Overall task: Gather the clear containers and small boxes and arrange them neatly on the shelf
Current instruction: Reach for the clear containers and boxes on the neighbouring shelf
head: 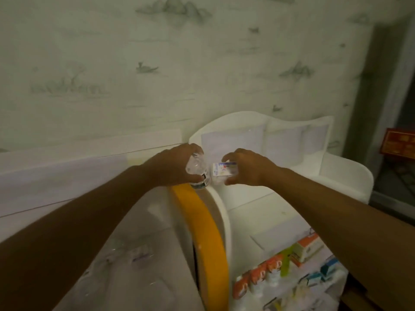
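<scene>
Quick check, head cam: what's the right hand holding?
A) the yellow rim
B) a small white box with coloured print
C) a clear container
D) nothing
B: the right hand pinches a small white box with blue and red print between thumb and curled fingers, above the white shelf; the clear container is in the left hand.

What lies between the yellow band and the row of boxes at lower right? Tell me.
In the head view, only the white rim of the shelf lies between the yellow band and the boxes.
</scene>
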Demonstrator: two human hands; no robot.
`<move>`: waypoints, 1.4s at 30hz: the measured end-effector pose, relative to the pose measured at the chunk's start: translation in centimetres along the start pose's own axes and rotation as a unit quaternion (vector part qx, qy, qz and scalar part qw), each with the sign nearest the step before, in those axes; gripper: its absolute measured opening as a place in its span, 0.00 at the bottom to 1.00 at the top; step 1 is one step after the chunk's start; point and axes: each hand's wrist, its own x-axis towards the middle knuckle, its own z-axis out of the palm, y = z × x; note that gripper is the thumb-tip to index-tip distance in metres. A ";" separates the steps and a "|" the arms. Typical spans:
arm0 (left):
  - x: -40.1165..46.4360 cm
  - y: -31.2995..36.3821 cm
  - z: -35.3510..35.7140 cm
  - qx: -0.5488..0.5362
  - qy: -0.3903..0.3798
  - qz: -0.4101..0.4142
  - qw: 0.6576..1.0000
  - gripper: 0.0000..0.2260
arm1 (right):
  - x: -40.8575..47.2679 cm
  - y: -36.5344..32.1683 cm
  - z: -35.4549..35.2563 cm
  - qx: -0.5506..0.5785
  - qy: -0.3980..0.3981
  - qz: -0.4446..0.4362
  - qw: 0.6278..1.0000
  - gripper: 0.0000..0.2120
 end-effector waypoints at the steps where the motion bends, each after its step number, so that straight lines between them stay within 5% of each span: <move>1: 1.0 1.0 0.7 0.005 -0.013 0.003 1.000 0.29 | -0.5 1.6 0.0 -0.001 -0.005 0.007 1.000 0.33; 14: 13.7 16.4 18.6 -0.011 -0.107 -0.028 0.994 0.30 | -7.4 28.8 2.1 0.060 -0.096 0.099 0.989 0.36; 42: 38.5 19.6 40.0 0.036 -0.162 0.006 0.986 0.31 | 4.4 61.6 14.3 0.027 -0.146 0.189 0.971 0.33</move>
